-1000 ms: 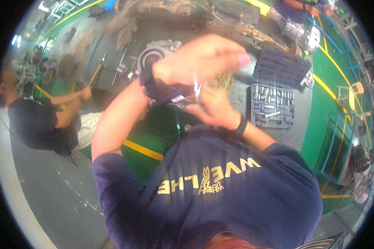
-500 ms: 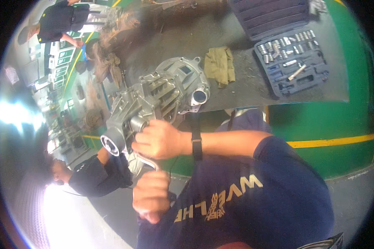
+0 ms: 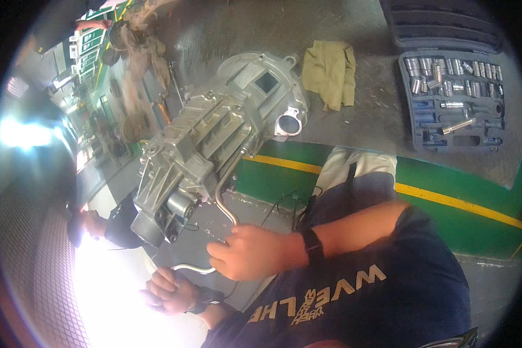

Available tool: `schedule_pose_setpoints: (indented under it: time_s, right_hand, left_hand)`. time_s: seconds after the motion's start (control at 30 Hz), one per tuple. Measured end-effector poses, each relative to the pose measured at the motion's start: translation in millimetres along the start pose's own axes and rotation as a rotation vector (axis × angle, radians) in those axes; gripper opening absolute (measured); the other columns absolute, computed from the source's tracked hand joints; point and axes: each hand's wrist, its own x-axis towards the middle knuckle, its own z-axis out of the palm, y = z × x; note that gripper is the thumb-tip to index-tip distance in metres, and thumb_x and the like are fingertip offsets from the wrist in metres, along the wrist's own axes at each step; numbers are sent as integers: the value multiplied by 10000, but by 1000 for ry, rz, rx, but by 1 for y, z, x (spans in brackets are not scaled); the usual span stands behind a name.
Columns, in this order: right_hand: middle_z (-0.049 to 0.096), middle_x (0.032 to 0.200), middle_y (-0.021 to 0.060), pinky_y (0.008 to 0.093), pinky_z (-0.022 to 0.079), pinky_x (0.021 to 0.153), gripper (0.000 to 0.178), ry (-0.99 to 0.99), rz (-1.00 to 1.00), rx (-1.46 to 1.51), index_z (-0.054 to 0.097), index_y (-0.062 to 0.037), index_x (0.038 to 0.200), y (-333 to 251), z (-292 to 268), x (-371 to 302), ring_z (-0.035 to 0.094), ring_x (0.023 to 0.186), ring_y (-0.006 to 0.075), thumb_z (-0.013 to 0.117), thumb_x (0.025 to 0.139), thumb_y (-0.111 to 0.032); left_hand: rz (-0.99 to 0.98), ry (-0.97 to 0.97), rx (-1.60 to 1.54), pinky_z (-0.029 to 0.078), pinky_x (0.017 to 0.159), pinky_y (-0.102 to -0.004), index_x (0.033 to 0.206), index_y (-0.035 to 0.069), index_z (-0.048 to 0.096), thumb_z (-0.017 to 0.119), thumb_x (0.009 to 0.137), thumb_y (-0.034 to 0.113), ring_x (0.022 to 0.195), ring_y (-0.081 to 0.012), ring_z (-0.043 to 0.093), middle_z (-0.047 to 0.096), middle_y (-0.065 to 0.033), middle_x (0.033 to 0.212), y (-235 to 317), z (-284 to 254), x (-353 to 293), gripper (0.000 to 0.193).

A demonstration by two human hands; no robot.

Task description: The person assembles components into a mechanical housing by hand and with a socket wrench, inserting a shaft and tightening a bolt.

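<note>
A speed brace (image 3: 219, 194), a bent steel crank, slants down from a bolt at the lower edge of a silver gearbox housing (image 3: 206, 127). My right hand (image 3: 249, 252), with a black wristband, is closed around the brace's crank, in the middle of the picture. Lower and to the left, my left hand (image 3: 171, 292) wraps around the far end of the same brace. Bright glare washes over part of that hand. The housing has ribs, a round opening at its right and a cylindrical stub at its lower left.
The gearbox rests on a dark metal bench (image 3: 371, 124). An olive cloth (image 3: 329, 75) lies to its right, and beyond it an open socket set case (image 3: 455, 98). Tools and rags (image 3: 148, 64) lie far left. Co-workers in dark clothes (image 3: 122, 217) show at left.
Both hands have moved lower in the picture with the brace, the left also leftward and the right rightward. More of the brace shows. The view has shifted, placing the socket case further right.
</note>
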Motion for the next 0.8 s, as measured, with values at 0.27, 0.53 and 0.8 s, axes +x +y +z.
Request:
schedule_pose_setpoints:
  time_s: [0.27, 0.53, 0.8]
  right_hand:
    - [511, 756, 29, 314, 458, 466, 140, 17, -13, 89, 557, -89, 765, 17, 43, 38, 623, 561, 155, 670, 780, -171]
    - [521, 710, 4, 299, 469, 534, 112, 221, -137, 72, 604, -97, 804, 25, 50, 63, 627, 589, 143, 671, 766, -178]
    - [562, 708, -29, 300, 466, 572, 107, 195, -112, -33, 639, -110, 819, 29, 45, 57, 631, 614, 128, 671, 767, -198]
  left_hand:
    - [-58, -59, 77, 337, 513, -267, 691, 154, 413, 493, 1019, 187, 553, -126, 408, 402, 5, 632, 20, 39, -31, 339]
    - [141, -156, 185, 392, 545, -287, 705, 123, 453, 545, 1037, 278, 573, -150, 441, 411, 2, 607, -5, 87, -53, 379]
    - [117, -173, 311, 408, 577, -330, 828, 91, 473, 584, 952, 187, 570, -177, 458, 427, -36, 610, -8, 58, -73, 192]
